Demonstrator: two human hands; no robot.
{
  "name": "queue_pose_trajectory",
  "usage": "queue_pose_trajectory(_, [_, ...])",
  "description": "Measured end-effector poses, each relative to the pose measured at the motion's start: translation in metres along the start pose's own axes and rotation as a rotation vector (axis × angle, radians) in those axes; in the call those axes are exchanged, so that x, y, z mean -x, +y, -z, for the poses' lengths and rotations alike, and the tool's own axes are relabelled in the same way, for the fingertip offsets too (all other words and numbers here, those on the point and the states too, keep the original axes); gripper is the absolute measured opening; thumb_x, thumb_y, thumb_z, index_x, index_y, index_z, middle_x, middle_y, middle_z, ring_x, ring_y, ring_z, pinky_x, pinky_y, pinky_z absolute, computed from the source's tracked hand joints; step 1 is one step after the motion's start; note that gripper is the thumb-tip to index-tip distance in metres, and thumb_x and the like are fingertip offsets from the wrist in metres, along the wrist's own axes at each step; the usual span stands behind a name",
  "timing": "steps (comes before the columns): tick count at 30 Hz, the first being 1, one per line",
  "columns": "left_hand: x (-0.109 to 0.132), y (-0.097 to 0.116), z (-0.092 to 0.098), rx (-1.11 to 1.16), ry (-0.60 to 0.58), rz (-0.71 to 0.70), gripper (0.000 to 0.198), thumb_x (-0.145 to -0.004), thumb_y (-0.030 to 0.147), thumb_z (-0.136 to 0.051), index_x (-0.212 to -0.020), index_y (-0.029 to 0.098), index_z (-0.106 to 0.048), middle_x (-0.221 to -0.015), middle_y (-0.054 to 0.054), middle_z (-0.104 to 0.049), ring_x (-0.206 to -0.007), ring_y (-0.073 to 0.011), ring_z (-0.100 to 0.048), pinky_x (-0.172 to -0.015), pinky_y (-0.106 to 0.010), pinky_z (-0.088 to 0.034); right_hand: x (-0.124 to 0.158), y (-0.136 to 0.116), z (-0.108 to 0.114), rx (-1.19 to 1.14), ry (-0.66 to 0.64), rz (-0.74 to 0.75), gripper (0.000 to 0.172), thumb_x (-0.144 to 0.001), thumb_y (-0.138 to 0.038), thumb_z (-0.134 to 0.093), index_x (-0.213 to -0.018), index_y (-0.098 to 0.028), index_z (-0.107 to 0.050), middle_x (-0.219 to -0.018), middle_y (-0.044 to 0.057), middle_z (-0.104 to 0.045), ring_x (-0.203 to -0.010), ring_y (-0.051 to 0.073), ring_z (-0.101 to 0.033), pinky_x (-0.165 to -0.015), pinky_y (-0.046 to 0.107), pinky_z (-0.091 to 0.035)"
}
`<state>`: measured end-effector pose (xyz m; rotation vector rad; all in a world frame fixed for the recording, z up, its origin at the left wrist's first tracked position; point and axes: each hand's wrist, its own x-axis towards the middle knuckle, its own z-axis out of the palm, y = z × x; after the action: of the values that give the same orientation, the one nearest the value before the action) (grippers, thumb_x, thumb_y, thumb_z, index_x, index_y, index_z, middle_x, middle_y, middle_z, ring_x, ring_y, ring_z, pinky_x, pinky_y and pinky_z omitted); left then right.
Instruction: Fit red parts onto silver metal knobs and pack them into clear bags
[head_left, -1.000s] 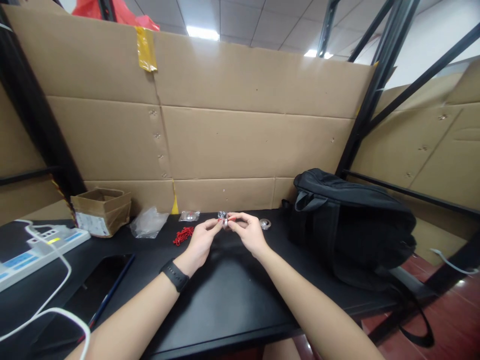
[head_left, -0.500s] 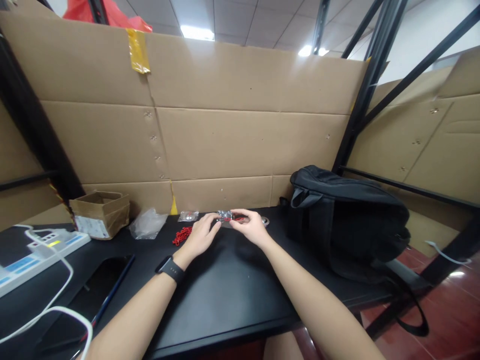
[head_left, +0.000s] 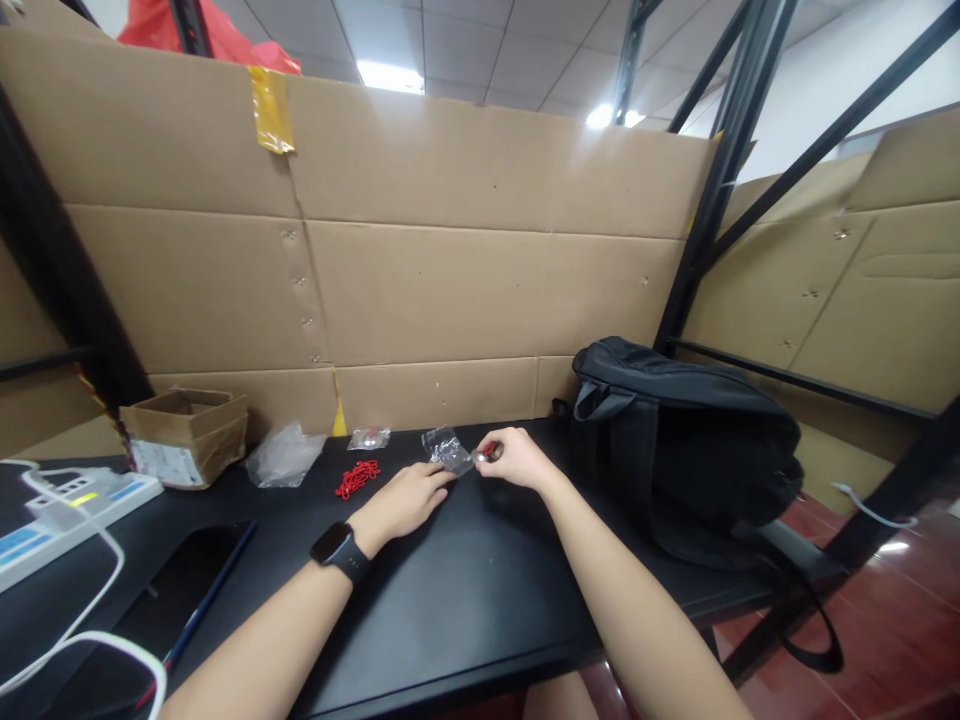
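My right hand is closed in a pinch on a small silver piece with red cord; its exact kind is hidden by my fingers. Just left of it lies a small clear plastic bag, crinkled and flat on the black table. My left hand rests palm down with fingers stretched out, fingertips at the bag's lower edge. A loose pile of red cord lies to the left of that hand. Behind the pile sits another small clear packet with something small and reddish inside.
A black backpack stands at the right. Toward the left are a crumpled clear bag, an open cardboard box, a power strip with white cables and a dark phone-like slab. A cardboard wall closes the back.
My hands have moved apart. The right one has drawn the red-and-silver piece rightward from the small bag, which now lies on the table. My left fingers have straightened and lowered.
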<state>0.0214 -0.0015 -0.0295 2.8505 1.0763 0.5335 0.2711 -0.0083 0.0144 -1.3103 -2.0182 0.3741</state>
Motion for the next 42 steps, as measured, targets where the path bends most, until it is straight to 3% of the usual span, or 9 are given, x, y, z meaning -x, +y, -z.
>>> queue_pose_trajectory(3, [0.002,0.01,0.004,-0.035,0.006,-0.005,0.04,-0.1,0.039,-0.042,-0.136,0.033,-0.057,-0.134,-0.006,-0.06,-0.119,-0.0251,-0.056,-0.102,-0.04,-0.044,0.001,-0.003,-0.004,0.077,-0.045,0.008,0.019,-0.064,-0.028,-0.076,-0.082,-0.021,-0.077,-0.071,0.001,-0.074,-0.066,0.016,-0.066,-0.062,0.023,-0.045])
queue_pose_trajectory(6, [0.002,0.015,0.004,-0.057,0.01,-0.018,0.04,-0.098,0.041,-0.045,-0.134,0.03,-0.059,-0.136,-0.007,-0.059,-0.125,-0.0275,-0.052,-0.103,-0.043,-0.043,0.001,-0.005,-0.009,0.148,-0.061,0.013,0.017,-0.062,-0.028,-0.076,-0.078,-0.021,-0.076,-0.066,0.0,-0.072,-0.063,0.015,-0.065,-0.062,0.023,-0.044])
queue_pose_trajectory(13, [-0.002,0.015,-0.004,0.044,-0.035,-0.08,0.045,-0.101,0.03,-0.037,-0.144,0.026,-0.049,-0.147,-0.004,-0.052,-0.136,-0.021,-0.047,-0.111,-0.038,-0.037,-0.003,0.005,-0.024,0.116,-0.104,0.038,0.015,-0.065,-0.023,-0.072,-0.078,-0.018,-0.077,-0.066,0.002,-0.073,-0.064,0.016,-0.067,-0.059,0.022,-0.044])
queue_pose_trajectory(20, [0.0,0.012,-0.005,0.016,-0.081,0.008,0.045,-0.101,0.032,-0.037,-0.142,0.027,-0.052,-0.148,-0.005,-0.052,-0.137,-0.0263,-0.046,-0.111,-0.045,-0.038,-0.011,0.019,-0.039,0.045,-0.021,0.123,0.022,-0.061,-0.022,-0.078,-0.083,-0.016,-0.078,-0.087,0.007,-0.076,-0.076,0.018,-0.069,-0.07,0.023,-0.05])
queue_pose_trajectory(27, [0.0,0.011,-0.004,0.007,-0.052,-0.016,0.044,-0.101,0.035,-0.037,-0.139,0.026,-0.056,-0.146,-0.007,-0.052,-0.132,-0.0254,-0.05,-0.11,-0.04,-0.04,-0.014,0.032,-0.042,-0.069,-0.037,0.008,0.026,-0.066,-0.032,-0.082,-0.086,-0.018,-0.077,-0.075,0.003,-0.075,-0.072,0.017,-0.07,-0.065,0.022,-0.049])
queue_pose_trajectory(30, [0.0,0.015,0.0,0.008,-0.046,-0.047,0.043,-0.101,0.032,-0.036,-0.138,0.026,-0.057,-0.14,-0.007,-0.055,-0.123,-0.0242,-0.056,-0.104,-0.038,-0.045,-0.015,0.033,-0.044,-0.102,-0.056,-0.019,0.028,-0.067,-0.034,-0.083,-0.089,-0.017,-0.077,-0.08,0.004,-0.076,-0.075,0.018,-0.071,-0.067,0.023,-0.051])
queue_pose_trajectory(37, [0.002,0.016,0.001,0.025,-0.035,-0.07,0.042,-0.1,0.028,-0.036,-0.139,0.027,-0.054,-0.136,-0.007,-0.055,-0.119,-0.0232,-0.058,-0.099,-0.036,-0.047,-0.014,0.033,-0.043,-0.171,-0.141,0.066,0.025,-0.073,-0.012,-0.069,-0.096,-0.018,-0.078,-0.1,0.006,-0.076,-0.084,0.016,-0.072,-0.075,0.023,-0.055])
queue_pose_trajectory(42, [0.003,0.015,0.001,0.036,-0.053,-0.085,0.043,-0.1,0.028,-0.037,-0.14,0.027,-0.052,-0.137,-0.007,-0.054,-0.12,-0.0232,-0.056,-0.1,-0.036,-0.045,-0.013,0.029,-0.041,-0.13,-0.107,0.087,0.016,-0.072,-0.02,-0.078,-0.088,-0.017,-0.078,-0.086,0.004,-0.075,-0.071,0.014,-0.069,-0.068,0.022,-0.053])
